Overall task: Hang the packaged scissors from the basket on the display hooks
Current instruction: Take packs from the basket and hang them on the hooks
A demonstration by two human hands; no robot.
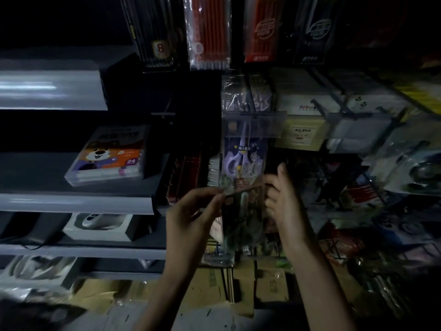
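Dim shop display. A grey shelf [76,201] carries a box marked 24 [109,156] near its right edge. A hanging scissors pack [243,154] is on the rack; just below it, the left hand [191,211] and right hand [284,194] pinch the top corners of a held scissors pack [243,211].

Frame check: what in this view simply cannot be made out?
Head view:
- Held package, between left hand and right hand: too dark and blurred to identify its contents.
- Clear label strip hides the hook carrying the hung scissors pack.
- Goods at right: motion-blurred, unreadable.
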